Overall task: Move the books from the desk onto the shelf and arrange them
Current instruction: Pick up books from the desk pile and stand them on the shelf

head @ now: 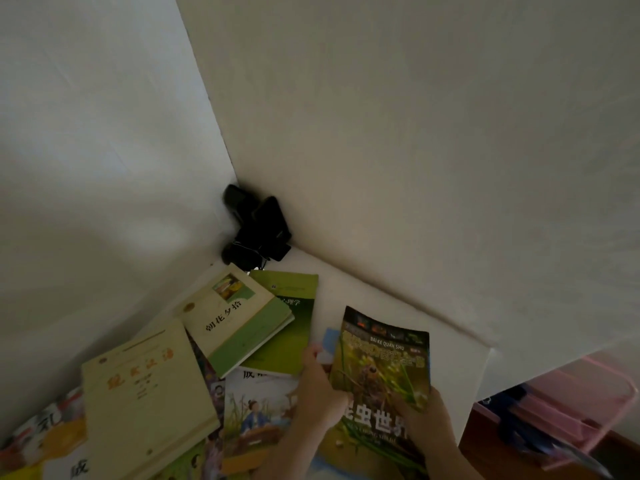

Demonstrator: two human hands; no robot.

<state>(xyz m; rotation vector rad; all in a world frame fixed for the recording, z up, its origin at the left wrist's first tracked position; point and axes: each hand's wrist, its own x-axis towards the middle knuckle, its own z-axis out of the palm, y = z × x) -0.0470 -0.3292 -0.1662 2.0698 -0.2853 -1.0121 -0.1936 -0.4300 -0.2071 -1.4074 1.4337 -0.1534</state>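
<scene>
Both hands point(374, 400) grip insect book point(384, 362), top pointing away.

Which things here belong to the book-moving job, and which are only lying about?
For the job: insect book, held by left hand and right hand; cream book; cream-and-green book; green book; illustrated book.

Lying about: black device; pink rack.
</scene>
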